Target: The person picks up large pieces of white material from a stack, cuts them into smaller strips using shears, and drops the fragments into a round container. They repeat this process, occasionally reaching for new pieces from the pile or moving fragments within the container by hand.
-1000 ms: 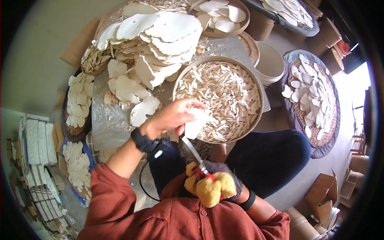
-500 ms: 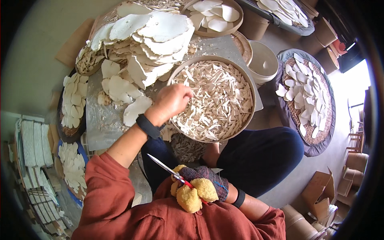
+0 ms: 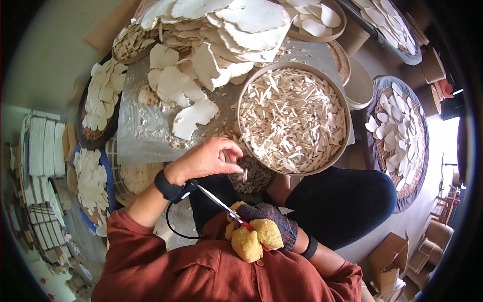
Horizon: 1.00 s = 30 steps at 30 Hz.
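Observation:
My left hand (image 3: 207,160) is bare, its fingers curved and apart, beside the near left rim of a round tray (image 3: 240,103) heaped with pale slivers (image 3: 294,121). A small whitish sliver (image 3: 245,174) shows just past its fingertips, and I see no finger closed on it. Under it a lower container of darker scraps (image 3: 254,173) is partly hidden. In front of my chest my right hand (image 3: 274,221), in a dark knitted glove, grips scissors (image 3: 216,200) with red handles wrapped in yellow fluffy padding (image 3: 247,245). The blades point up and left.
Large pale sheets (image 3: 251,20) are stacked at the table's back, with loose cut pieces (image 3: 193,118) on the grey tabletop (image 3: 133,136). Trays of oval pieces (image 3: 400,136) stand right and left. A white bucket (image 3: 359,83) is beyond the round tray. A black cable (image 3: 168,216) loops by my left forearm.
My left hand has come from over the heaped round tray, closed, down to above the lower scraps, with its fingers now spread. The scissors stay in my right hand. The whole view has shifted.

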Motion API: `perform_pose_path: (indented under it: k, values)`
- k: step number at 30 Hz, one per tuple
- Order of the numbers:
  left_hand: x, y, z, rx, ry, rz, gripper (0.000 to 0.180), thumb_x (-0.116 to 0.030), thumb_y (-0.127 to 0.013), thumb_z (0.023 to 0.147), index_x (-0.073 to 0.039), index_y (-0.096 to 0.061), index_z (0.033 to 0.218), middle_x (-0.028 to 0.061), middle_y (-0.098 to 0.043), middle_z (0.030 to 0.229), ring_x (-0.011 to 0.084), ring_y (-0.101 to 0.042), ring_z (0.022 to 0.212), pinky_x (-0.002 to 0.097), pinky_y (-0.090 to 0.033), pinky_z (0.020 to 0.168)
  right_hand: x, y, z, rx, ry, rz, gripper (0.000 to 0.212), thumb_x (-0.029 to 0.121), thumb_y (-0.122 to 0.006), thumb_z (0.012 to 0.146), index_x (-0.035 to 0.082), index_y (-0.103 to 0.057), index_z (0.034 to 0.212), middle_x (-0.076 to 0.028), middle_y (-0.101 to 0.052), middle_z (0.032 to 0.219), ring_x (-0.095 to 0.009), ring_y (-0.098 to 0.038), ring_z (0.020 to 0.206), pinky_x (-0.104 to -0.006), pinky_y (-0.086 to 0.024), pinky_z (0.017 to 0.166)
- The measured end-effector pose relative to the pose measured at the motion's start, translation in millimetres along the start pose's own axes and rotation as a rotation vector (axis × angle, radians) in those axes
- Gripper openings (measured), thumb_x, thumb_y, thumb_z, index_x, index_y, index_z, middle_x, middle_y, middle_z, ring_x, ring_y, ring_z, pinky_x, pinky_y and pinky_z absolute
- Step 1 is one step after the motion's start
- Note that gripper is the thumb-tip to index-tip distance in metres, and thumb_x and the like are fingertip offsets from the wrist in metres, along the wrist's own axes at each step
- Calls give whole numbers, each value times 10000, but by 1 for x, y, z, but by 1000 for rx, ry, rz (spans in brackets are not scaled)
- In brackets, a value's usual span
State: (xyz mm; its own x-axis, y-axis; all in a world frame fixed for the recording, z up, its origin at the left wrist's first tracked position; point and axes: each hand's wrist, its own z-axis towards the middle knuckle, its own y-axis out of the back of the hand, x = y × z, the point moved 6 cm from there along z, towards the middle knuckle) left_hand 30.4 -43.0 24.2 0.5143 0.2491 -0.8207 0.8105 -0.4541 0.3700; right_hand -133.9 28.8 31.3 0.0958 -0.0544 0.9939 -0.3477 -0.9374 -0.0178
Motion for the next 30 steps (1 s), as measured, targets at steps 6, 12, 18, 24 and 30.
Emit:
perform_pose_path:
  k: [6, 12, 18, 24, 30]
  values:
    - [-9, 11, 19, -641, -237, 513, 86, -149, -677, 777, -68, -652, 784, 77, -585, 798, 262, -602, 693, 357, -483, 610, 2, -10, 7, 95, -40, -16, 233, 162, -549, 902, 23, -547, 1088, -111, -635, 962, -245, -641, 922, -313, -501, 802]
    - [-17, -3, 58, -527, -221, 777, 123, -71, -646, 699, -26, -576, 609, 171, -607, 748, 305, -640, 691, 410, -516, 602, -14, -17, 8, 41, -301, 286, 205, 153, -483, 960, 21, -569, 1092, -27, -627, 948, -117, -612, 884, -244, -493, 788]
    - [-6, 14, 31, -557, -265, 372, 98, -101, -652, 742, -27, -627, 682, 140, -619, 742, 242, -632, 655, 357, -501, 602, 2, -9, 4, 5, -193, 213, 246, 110, -468, 969, 14, -578, 1167, -2, -619, 943, -67, -585, 878, -210, -481, 790]
    - [64, 72, -35, -777, 102, 409, 312, -184, -728, 741, -19, -629, 986, 117, -642, 947, 270, -624, 888, 360, -494, 787, 1, 3, 10, -56, -198, 217, 242, 127, -544, 911, 13, -587, 1120, -36, -622, 950, -128, -602, 895, -252, -483, 816]
    - [104, 70, -37, -1011, 61, 756, 485, -81, -620, 742, -5, -507, 1208, 173, -560, 1183, 340, -526, 1106, 404, -442, 937, -5, 15, 23, -44, -60, -264, 259, 140, -617, 826, 34, -595, 1061, -109, -639, 974, -241, -644, 918, -327, -496, 822]
